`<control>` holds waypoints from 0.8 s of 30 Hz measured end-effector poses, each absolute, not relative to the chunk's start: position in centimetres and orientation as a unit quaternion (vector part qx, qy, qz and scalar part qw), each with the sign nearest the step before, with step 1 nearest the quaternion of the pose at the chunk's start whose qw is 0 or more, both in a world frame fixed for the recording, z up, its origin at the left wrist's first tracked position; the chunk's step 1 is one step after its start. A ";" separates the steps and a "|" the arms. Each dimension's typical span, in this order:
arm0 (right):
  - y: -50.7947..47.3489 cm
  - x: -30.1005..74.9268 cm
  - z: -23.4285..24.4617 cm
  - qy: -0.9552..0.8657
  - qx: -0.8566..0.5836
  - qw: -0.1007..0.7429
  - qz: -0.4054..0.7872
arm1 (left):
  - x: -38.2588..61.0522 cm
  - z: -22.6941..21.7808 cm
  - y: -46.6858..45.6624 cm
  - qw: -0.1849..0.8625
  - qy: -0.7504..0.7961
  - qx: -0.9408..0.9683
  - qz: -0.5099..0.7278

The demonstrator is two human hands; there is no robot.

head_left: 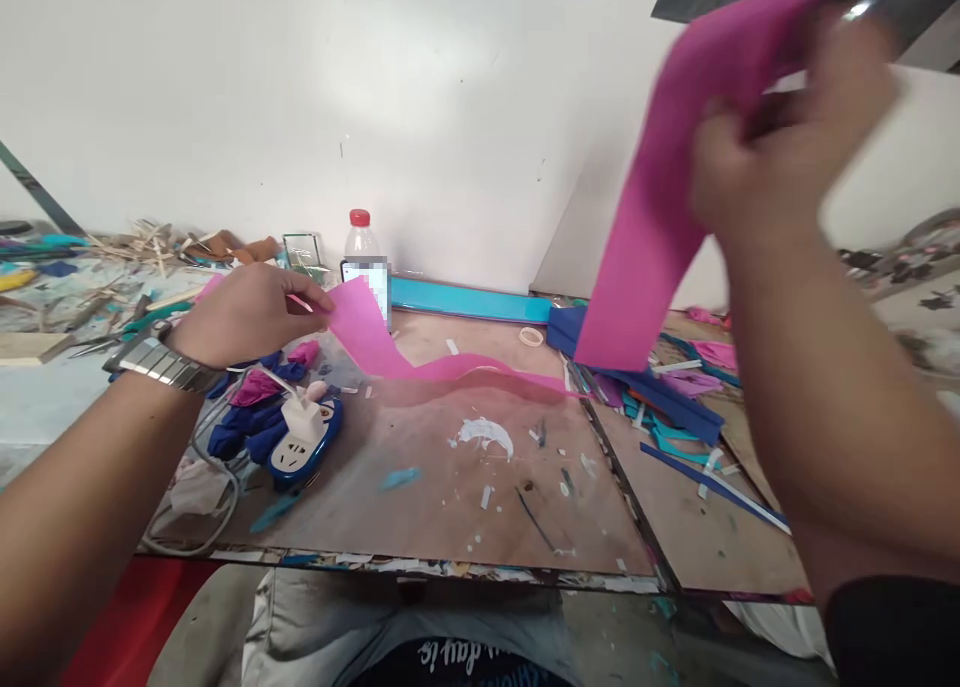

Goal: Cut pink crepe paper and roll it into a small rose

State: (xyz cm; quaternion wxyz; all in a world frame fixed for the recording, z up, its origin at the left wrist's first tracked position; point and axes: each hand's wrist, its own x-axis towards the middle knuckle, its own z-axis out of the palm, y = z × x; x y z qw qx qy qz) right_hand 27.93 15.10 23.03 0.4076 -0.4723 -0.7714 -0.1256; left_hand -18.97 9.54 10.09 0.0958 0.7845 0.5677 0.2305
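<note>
Scrap-strewn workbench [450,512], white wall [300,97]: left hand [244,312] pinches one pink strip [645,227] by its end, right hand [772,157] clenches the other aloft; one red-capped bottle [361,239], label unreadable.

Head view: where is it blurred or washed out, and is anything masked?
In the head view, the raised right hand and the upper pink strip it grips are motion-blurred; the left hand, pinching the strip's other end, is sharp; soft glare whitens the wall; a pixelated block covers the bottle label.
</note>
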 end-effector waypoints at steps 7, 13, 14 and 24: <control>22.2 17.2 10.4 -0.826 -0.507 0.228 -0.096 | -20.6 9.2 9.0 0.154 0.580 0.772 0.209; 24.6 16.9 1.2 -0.868 -0.482 0.117 -0.027 | -22.5 7.5 9.6 0.155 0.646 0.717 0.213; 24.7 17.1 0.5 -0.871 -0.478 0.106 -0.024 | -22.9 7.2 9.7 0.161 0.644 0.715 0.222; 21.3 19.4 -3.2 -0.884 -0.461 0.080 0.001 | -23.8 5.5 9.5 0.199 0.658 0.690 0.228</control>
